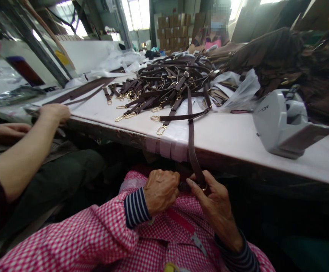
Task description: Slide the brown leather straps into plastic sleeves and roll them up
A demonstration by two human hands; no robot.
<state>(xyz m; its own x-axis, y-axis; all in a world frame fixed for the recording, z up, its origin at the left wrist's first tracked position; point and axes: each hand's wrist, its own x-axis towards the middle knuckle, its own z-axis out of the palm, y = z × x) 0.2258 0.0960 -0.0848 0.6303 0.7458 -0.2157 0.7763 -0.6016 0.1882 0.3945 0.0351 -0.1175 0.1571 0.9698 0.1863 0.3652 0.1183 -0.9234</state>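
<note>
A dark brown strap [192,145] runs from the heap on the table, over the front edge and down to my lap. My right hand [214,202] pinches its lower end between thumb and fingers, beside a small metal ring [204,187]. Closed in a fist, my left hand [162,190] is close to the left of that end, and a short dark piece shows between the two hands. Whatever the left fingers grip is hidden by the back of the hand. Ahead lies the heap of brown straps [176,71] with gold-coloured clasps [161,130].
A grey-white tape dispenser [283,122] stands on the table [227,132] at right. Clear plastic [245,90] and piled brown material [266,56] lie behind it. At left, a co-worker's arm [31,151] reaches to the table edge. Another person [210,39] is across the table; stacked cartons [173,32] stand behind.
</note>
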